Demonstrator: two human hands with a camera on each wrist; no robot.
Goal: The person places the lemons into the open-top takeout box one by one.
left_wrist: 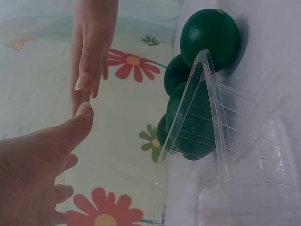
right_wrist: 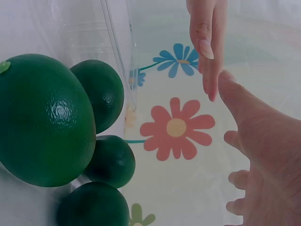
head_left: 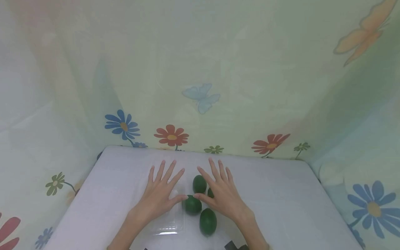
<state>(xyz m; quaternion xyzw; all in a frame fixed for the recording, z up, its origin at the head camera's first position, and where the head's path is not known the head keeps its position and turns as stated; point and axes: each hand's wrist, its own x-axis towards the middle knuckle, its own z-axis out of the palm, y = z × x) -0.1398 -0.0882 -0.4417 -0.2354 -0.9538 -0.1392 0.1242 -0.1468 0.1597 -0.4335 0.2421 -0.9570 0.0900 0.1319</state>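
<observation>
My left hand (head_left: 157, 196) is held over a clear plastic box (head_left: 171, 227), palm down with fingers spread, gripping nothing. Opposite it, my right hand (head_left: 224, 195) is spread the same way beside several smooth, dark green, lime-like fruits. One fruit (head_left: 199, 184) lies farthest back, and another (head_left: 192, 205) sits below the two thumb tips. Nearest me is a third fruit (head_left: 208, 222); one more (head_left: 210, 192) is partly hidden by the right hand. The left wrist view shows the box's raised edge (left_wrist: 207, 70) in front of the fruits, with both hands higher than them.
A white-covered table (head_left: 275, 201) carries everything. Behind it and at both sides hangs a pale curtain (head_left: 250, 86) printed with flowers and butterflies. Dark objects (head_left: 232, 246) show at the bottom edge near the right forearm.
</observation>
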